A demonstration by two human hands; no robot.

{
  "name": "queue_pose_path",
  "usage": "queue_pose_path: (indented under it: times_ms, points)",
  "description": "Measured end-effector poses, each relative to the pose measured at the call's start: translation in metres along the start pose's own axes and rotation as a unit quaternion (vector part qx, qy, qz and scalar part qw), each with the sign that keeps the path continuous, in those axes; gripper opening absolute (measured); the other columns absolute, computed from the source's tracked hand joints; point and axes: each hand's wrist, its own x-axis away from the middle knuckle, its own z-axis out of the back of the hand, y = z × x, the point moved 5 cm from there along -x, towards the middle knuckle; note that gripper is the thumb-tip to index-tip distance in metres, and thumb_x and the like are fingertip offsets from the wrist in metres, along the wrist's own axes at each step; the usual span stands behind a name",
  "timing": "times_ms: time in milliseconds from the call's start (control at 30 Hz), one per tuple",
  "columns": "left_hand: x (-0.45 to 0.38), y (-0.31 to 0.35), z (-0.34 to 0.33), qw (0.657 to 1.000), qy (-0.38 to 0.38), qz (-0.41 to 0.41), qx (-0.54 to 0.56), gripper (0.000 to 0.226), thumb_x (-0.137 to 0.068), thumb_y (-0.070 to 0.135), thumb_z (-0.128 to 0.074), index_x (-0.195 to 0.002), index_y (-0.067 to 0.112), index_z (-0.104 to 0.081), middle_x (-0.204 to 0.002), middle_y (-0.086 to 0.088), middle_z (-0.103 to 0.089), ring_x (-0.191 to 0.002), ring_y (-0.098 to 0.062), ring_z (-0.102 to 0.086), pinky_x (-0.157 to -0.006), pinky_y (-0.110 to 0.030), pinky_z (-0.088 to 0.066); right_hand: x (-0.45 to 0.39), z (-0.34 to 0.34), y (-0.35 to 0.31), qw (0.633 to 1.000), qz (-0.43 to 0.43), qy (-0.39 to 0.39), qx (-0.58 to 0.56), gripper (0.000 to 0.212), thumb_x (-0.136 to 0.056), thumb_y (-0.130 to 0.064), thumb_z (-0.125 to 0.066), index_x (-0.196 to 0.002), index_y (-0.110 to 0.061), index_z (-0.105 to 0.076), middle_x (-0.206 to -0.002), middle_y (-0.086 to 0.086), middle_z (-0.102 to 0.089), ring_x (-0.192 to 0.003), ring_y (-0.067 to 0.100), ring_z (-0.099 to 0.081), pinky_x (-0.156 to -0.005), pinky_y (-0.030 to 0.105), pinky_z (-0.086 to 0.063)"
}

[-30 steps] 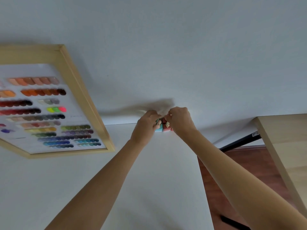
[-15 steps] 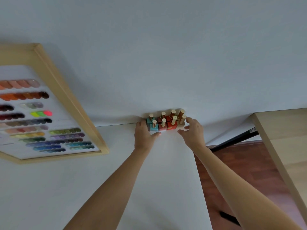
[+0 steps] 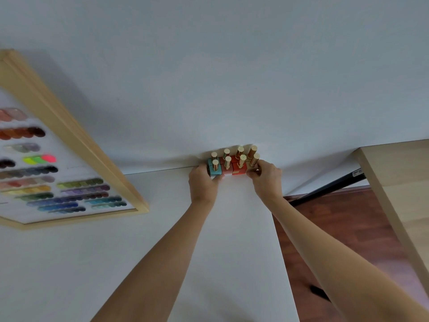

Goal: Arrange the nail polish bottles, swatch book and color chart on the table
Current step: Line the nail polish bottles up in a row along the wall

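Observation:
Several nail polish bottles [image 3: 234,165] with gold caps stand in two tight rows at the far edge of the white table [image 3: 116,263], against the wall. Their bases are turquoise, pink and red. My left hand [image 3: 203,184] presses against the turquoise end of the cluster. My right hand [image 3: 265,180] presses against the other end, fingers touching the rightmost bottle. A wood-framed color chart [image 3: 69,163] with rows of colour swatches leans on the wall at the left. No swatch book shows.
A light wooden tabletop [image 3: 399,182] stands to the right, across a gap of brown wooden floor [image 3: 343,228]. A black bar [image 3: 329,187] runs under it by the wall. The white table's right edge runs close beside my right forearm.
Both hands covered the bottles a second ago, then drew apart. Now they close in against the two ends of the cluster again. The view has shifted slightly right.

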Motion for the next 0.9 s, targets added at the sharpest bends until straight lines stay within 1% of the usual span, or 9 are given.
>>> queue_pose_path:
  times_ms: [100, 167, 233, 300, 367, 500, 600, 733, 900]
  points:
    - [0.0, 0.002, 0.001, 1.0, -0.013, 0.003, -0.013, 0.037, -0.073, 0.021, -0.08, -0.103, 0.003, -0.067, -0.1, -0.013, -0.07, -0.095, -0.028, -0.064, -0.084, -0.044, -0.055, 0.0, 0.002, -0.001, 1.0, 0.008, -0.004, 0.01, 0.02, -0.082, 0.0, -0.06, -0.07, -0.015, -0.057, -0.056, -0.007, -0.053, -0.053, 0.013, -0.045, -0.051, 0.006, -0.035]
    - [0.0, 0.003, 0.001, 0.999, -0.031, 0.004, -0.025, 0.038, -0.073, 0.021, -0.081, -0.104, 0.003, -0.067, -0.101, -0.014, -0.07, -0.097, -0.028, -0.063, -0.086, -0.044, -0.054, 0.001, 0.004, -0.001, 1.0, 0.005, -0.02, 0.008, 0.019, -0.082, 0.0, -0.06, -0.071, -0.014, -0.055, -0.059, -0.003, -0.059, -0.056, 0.018, -0.05, -0.055, 0.004, -0.037]
    - [0.003, 0.006, 0.003, 0.998, -0.052, 0.004, -0.036, 0.043, -0.07, 0.02, -0.083, -0.106, 0.002, -0.067, -0.104, -0.016, -0.069, -0.101, -0.028, -0.062, -0.088, -0.041, -0.052, 0.006, 0.007, 0.0, 0.999, -0.013, -0.047, 0.009, 0.01, -0.082, -0.002, -0.063, -0.091, -0.008, -0.061, -0.08, 0.008, -0.07, -0.073, 0.024, -0.062, -0.071, 0.013, -0.046]
    - [0.009, 0.006, 0.007, 0.996, -0.069, 0.01, -0.047, 0.047, -0.069, 0.021, -0.083, -0.108, 0.002, -0.064, -0.108, -0.017, -0.064, -0.101, -0.028, -0.059, -0.089, -0.036, -0.05, 0.017, 0.012, 0.003, 0.997, -0.038, -0.071, 0.019, 0.045, -0.084, -0.008, -0.065, -0.126, -0.007, -0.051, -0.106, 0.011, -0.067, -0.093, 0.024, -0.064, -0.091, 0.032, -0.049]
    - [0.023, 0.005, 0.014, 0.993, -0.091, 0.003, -0.071, 0.05, -0.072, 0.024, -0.081, -0.112, 0.002, -0.059, -0.113, -0.017, -0.056, -0.1, -0.029, -0.058, -0.087, -0.031, -0.047, 0.037, 0.021, 0.006, 0.995, -0.05, -0.079, 0.019, 0.061, -0.086, -0.012, -0.066, -0.14, -0.011, -0.037, -0.123, 0.011, -0.059, -0.098, 0.019, -0.061, -0.092, 0.032, -0.046]
    - [0.083, -0.006, 0.029, 0.981, -0.171, -0.04, -0.079, 0.056, -0.081, 0.025, -0.074, -0.129, 0.005, -0.052, -0.121, -0.015, -0.054, -0.098, -0.021, -0.061, -0.088, -0.028, -0.049, 0.1, 0.046, 0.018, 0.992, -0.018, -0.124, 0.031, 0.047, -0.085, -0.015, -0.066, -0.13, -0.015, -0.052, -0.126, 0.007, -0.06, -0.085, 0.012, -0.062, -0.081, 0.026, -0.048]
    - [0.15, -0.018, 0.039, 0.965, -0.242, -0.08, -0.059, 0.038, -0.081, 0.017, -0.073, -0.117, 0.009, -0.064, -0.111, -0.012, -0.065, -0.083, -0.012, -0.061, -0.076, -0.015, -0.046, 0.16, 0.066, 0.036, 0.986, -0.017, -0.162, 0.045, 0.037, -0.083, -0.014, -0.068, -0.119, -0.014, -0.062, -0.112, 0.004, -0.068, -0.086, 0.015, -0.064, -0.085, 0.024, -0.047]
    - [0.234, -0.025, 0.043, 0.94, -0.324, -0.102, -0.025, 0.028, -0.08, 0.008, -0.072, -0.107, 0.014, -0.07, -0.104, -0.006, -0.068, -0.081, -0.01, -0.066, -0.077, -0.011, -0.049, 0.23, 0.082, 0.058, 0.975, -0.029, -0.216, 0.047, 0.026, -0.085, -0.009, -0.063, -0.109, -0.018, -0.068, -0.093, -0.007, -0.07, -0.085, 0.008, -0.065, -0.085, 0.025, -0.053]
    - [0.295, -0.02, 0.034, 0.92, -0.364, -0.139, -0.038, 0.039, -0.08, 0.008, -0.072, -0.116, 0.02, -0.066, -0.11, 0.001, -0.063, -0.089, -0.01, -0.065, -0.077, -0.006, -0.047, 0.286, 0.09, 0.067, 0.971, -0.037, -0.23, 0.058, 0.038, -0.08, 0.006, -0.05, -0.094, -0.023, -0.07, -0.087, -0.008, -0.069, -0.08, 0.0, -0.065, -0.075, 0.017, -0.055]
